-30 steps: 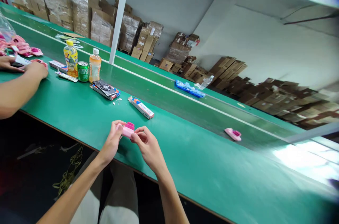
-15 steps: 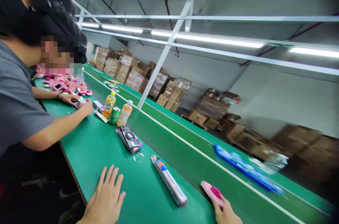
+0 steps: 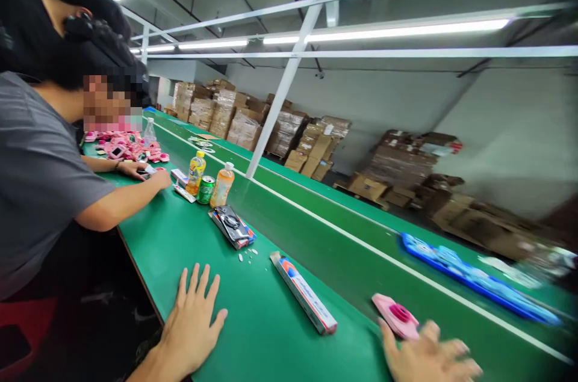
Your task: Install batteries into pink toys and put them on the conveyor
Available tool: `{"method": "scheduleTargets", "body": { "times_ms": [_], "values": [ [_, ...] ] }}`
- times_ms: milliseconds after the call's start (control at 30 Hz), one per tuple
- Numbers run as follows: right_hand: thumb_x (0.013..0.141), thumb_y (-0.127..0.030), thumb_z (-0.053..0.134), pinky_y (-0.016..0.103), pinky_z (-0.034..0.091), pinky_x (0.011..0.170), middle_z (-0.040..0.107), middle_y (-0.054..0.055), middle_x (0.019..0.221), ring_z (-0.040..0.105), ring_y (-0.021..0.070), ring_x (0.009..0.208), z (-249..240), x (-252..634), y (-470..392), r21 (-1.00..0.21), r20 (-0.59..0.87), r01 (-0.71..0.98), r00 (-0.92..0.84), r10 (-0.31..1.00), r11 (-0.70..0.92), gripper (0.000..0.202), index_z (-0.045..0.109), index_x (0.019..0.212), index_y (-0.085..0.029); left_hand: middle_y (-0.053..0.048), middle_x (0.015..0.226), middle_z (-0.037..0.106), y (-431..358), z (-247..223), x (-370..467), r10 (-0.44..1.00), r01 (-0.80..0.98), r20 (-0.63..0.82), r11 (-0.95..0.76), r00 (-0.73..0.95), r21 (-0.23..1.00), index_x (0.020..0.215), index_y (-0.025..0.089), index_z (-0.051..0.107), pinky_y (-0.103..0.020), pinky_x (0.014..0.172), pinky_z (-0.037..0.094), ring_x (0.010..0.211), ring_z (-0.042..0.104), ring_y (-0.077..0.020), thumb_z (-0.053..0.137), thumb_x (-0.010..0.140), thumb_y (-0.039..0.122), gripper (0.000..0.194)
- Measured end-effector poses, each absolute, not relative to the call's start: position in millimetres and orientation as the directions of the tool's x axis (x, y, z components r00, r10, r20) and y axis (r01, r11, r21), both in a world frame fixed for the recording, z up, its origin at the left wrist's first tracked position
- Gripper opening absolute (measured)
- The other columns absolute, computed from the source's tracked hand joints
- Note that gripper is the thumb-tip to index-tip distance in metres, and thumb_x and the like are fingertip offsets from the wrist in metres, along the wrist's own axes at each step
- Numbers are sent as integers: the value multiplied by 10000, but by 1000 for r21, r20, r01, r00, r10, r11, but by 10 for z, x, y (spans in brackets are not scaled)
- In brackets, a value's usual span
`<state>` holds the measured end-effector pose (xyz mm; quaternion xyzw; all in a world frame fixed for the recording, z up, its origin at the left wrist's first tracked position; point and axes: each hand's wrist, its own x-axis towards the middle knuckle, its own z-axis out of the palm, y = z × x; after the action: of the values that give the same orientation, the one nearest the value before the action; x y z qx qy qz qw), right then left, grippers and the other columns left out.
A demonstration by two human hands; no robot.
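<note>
- Your left hand (image 3: 189, 325), at 7 o'clock in your view, is palm down at the surface (image 3: 257, 340), fingers spread and grasping nothing.
- Your right hand (image 3: 424, 358), between 4 and 5 o'clock, has its fingers apart and released; they blur slightly, and you cannot tell whether they touch the pink piece.
- The pink piece (image 3: 391, 311), with its raised magenta ring, lies just beyond that hand on the green belt, near the surface's edge.
- A long box (image 3: 303, 293) lies between your hands, toward 6 o'clock.
- A black-and-silver piece (image 3: 231, 222) rests on a flat box at 8 o'clock, white bits beside it.
- Around 9 o'clock stand two bottles (image 3: 195, 174) and a green can (image 3: 206, 190); farther off, a person (image 3: 49, 171) works by a pink pile (image 3: 130, 147).
- A blue tray (image 3: 478, 289) sits toward 4 o'clock, across the belt.
</note>
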<state>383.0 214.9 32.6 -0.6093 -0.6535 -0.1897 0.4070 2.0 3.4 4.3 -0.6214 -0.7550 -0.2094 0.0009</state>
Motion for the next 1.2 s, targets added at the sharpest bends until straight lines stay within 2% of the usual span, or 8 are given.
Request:
{"method": "scheduleTargets", "body": {
  "times_ms": [67,167,267,433,633,833,1033,1200],
  "values": [
    [897,-568,308,755,366,998,511,387,1303,426,531,1329,457,3605,1999,-336,714,885,16,700,322,754,487,1378,-15,-143,1616,338,42,-27,14,930,955,294,144,-221,261,1529,210,439,-664,1213,234,1503,303,-392,467,976,447,602],
    [935,-485,279,525,511,972,672,236,1144,662,338,1048,530,3215,1879,-422,501,757,-263,825,498,603,592,1282,-105,-157,1584,403,68,-130,-18,910,971,361,141,-203,193,1499,164,488,-664,1201,236,1482,349,-402,447,973,460,605],
    [875,-495,532,351,525,966,714,100,1144,670,235,1042,444,2926,1810,-427,384,710,-419,823,560,477,649,1238,-210,-177,1558,443,91,-193,-49,895,980,410,118,-176,162,1473,120,520,-659,1199,230,1467,372,-415,430,964,497,640],
    [824,-409,659,374,482,1012,664,138,1212,627,255,1125,365,2854,1741,-429,336,747,-389,858,507,636,523,1384,-140,-182,1544,466,86,-184,-56,888,978,427,103,-173,184,1459,120,538,-656,1197,230,1456,391,-416,411,962,525,653],
    [823,-503,678,332,462,722,667,93,889,645,252,833,356,2970,1754,-424,290,850,-199,936,312,334,569,900,-197,-164,1547,470,81,-163,-48,892,974,411,122,-191,190,1455,140,545,-634,1211,217,1461,390,-396,429,958,521,637],
    [845,-554,631,318,414,666,648,75,841,614,232,759,282,3045,1684,-430,278,876,-104,955,220,355,448,809,-251,-171,1546,471,97,-161,-74,892,974,411,115,-187,194,1456,134,543,-624,1215,207,1464,381,-397,425,969,521,633],
    [813,-666,559,390,487,784,668,118,939,646,290,876,291,3040,1717,-451,310,848,-145,940,279,473,553,945,-212,-159,1539,489,93,-204,-36,886,971,420,113,-195,211,1456,170,537,-622,1208,244,1453,403,-378,468,966,501,595],
    [825,-797,408,531,437,1039,567,242,1248,548,373,1198,149,3117,1869,-449,499,810,-123,858,377,850,499,1277,-83,-148,1509,490,146,-168,-287,771,899,553,54,-314,435,1415,196,520,-503,1163,394,1406,466,-290,400,1014,425,478]
  ]
}}
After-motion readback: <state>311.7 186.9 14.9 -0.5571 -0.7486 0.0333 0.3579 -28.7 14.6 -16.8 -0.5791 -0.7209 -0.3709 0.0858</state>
